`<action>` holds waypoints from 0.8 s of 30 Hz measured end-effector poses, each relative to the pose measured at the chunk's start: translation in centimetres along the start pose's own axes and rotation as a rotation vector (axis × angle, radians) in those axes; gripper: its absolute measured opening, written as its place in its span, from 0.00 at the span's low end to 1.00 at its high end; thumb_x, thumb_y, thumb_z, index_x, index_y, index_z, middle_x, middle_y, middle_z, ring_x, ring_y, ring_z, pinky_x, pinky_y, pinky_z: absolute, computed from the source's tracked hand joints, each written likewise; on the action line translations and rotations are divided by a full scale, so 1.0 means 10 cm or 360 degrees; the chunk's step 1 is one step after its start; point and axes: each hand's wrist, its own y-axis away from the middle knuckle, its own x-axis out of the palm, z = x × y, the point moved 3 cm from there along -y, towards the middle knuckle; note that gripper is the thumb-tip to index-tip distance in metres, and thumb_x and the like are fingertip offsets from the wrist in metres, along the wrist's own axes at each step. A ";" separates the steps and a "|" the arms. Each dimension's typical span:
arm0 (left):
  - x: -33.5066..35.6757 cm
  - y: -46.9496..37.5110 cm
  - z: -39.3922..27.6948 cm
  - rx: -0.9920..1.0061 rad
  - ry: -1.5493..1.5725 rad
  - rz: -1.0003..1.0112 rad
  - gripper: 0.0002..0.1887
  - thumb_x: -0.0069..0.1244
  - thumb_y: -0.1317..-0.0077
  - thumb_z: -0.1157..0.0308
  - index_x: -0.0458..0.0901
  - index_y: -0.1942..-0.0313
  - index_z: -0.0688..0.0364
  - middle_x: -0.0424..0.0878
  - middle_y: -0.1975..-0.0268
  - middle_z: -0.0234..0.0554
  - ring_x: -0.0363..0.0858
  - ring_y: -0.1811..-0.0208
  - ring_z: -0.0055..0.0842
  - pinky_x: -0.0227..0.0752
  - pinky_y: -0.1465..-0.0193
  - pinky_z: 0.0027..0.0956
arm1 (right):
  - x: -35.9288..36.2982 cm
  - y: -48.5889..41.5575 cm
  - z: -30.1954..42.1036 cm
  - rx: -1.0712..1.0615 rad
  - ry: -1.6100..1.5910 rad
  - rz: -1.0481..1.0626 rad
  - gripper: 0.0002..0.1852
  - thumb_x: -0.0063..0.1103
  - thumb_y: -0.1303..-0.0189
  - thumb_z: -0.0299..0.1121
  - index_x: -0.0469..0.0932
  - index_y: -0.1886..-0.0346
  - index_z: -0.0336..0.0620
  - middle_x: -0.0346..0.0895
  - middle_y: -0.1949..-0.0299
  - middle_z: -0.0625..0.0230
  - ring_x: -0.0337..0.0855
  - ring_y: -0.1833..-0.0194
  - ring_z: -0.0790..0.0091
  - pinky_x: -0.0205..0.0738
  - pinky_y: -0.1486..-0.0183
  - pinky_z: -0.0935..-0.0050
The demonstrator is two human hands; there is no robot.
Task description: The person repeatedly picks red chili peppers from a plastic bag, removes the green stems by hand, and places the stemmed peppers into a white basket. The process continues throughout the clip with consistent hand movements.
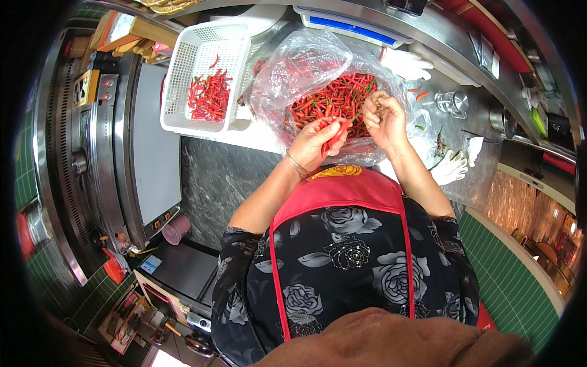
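Observation:
Several red chili peppers are bunched in my left hand, with their tips and stem ends poking out between thumb and fingers. My right hand is just to the right, its fingers curled around small greenish chili stems. Under and beyond both hands, a large clear plastic bag lies open, full of red chilies with green stems. To the left stands a white perforated plastic basket. A smaller heap of red chilies covers part of its bottom.
Right of the bag are a glass mug, a white glove, another glove and loose chilies. A lidded plastic box sits behind, beneath a steel shelf. Steel kitchen equipment stands at the left.

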 end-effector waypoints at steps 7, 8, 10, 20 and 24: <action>-0.11 -0.01 0.02 0.0087 0.0082 -0.0029 0.14 0.56 0.30 0.67 0.79 0.49 0.63 0.81 0.62 0.37 0.74 0.69 0.17 0.63 0.73 0.20 | 0.05 0.15 -0.13 0.0123 0.0479 0.0232 0.09 0.52 0.35 0.36 0.74 0.60 0.40 0.74 0.70 0.65 0.63 0.78 0.79 0.52 0.79 0.82; -0.12 -0.01 0.03 0.0112 0.0093 -0.0058 0.13 0.56 0.30 0.67 0.80 0.50 0.63 0.81 0.64 0.35 0.75 0.70 0.17 0.63 0.73 0.19 | 0.05 0.17 -0.16 0.0111 0.0585 0.0216 0.08 0.56 0.31 0.34 0.74 0.60 0.40 0.75 0.70 0.69 0.64 0.77 0.82 0.52 0.78 0.83; -0.14 -0.02 0.05 0.0128 0.0041 -0.0098 0.12 0.57 0.31 0.68 0.80 0.51 0.63 0.81 0.66 0.34 0.75 0.70 0.16 0.64 0.73 0.20 | 0.09 0.18 -0.22 -0.0098 0.1009 0.0247 0.05 0.58 0.31 0.30 0.75 0.60 0.39 0.75 0.70 0.70 0.64 0.77 0.84 0.52 0.78 0.83; -0.18 0.12 0.21 0.0106 -0.0484 -0.0056 0.06 0.56 0.29 0.68 0.80 0.60 0.61 0.78 0.70 0.29 0.73 0.73 0.14 0.65 0.70 0.20 | 0.15 0.35 -0.37 0.0080 0.1255 0.0364 0.07 0.59 0.30 0.31 0.78 0.62 0.37 0.74 0.71 0.76 0.73 0.70 0.85 0.69 0.67 0.83; -0.18 0.18 0.19 0.0105 -0.0680 0.0057 0.06 0.54 0.29 0.69 0.80 0.59 0.61 0.79 0.69 0.30 0.74 0.71 0.15 0.68 0.67 0.21 | 0.12 0.38 -0.37 0.0433 0.1029 0.0308 0.08 0.58 0.29 0.33 0.78 0.62 0.38 0.72 0.72 0.76 0.63 0.77 0.88 0.60 0.74 0.85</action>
